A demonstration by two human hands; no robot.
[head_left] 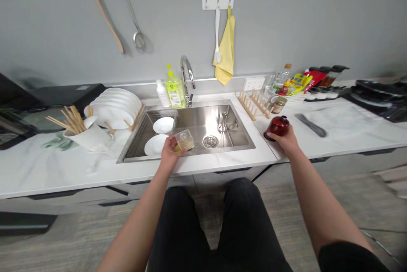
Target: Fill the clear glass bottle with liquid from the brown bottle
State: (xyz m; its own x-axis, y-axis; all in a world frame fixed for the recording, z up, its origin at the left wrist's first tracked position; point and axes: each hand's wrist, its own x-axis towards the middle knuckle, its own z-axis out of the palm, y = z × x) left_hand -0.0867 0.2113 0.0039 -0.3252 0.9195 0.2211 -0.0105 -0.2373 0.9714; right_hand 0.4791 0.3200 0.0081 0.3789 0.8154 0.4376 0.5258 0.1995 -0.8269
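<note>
head view: a clear plastic food container (184,140) with something yellow inside is held in the left grip (170,151), its fingers clenched around the container, above a stainless steel sink (229,151) and near two white plates (155,145) lying in the basin; a dark red lidded cup (277,128) is grasped from its lower side by the right grip (284,140), just right of the sink, at or barely above a white marble surface (63,174); whether its base is touching cannot be told; the work in hand is judged to be the handling of kitchenware at the sink; lowering the container clear of the plates would seem to be called for next; both forearms are extended forward from the body, the left angled inward, the right reaching outward of the sink.
</note>
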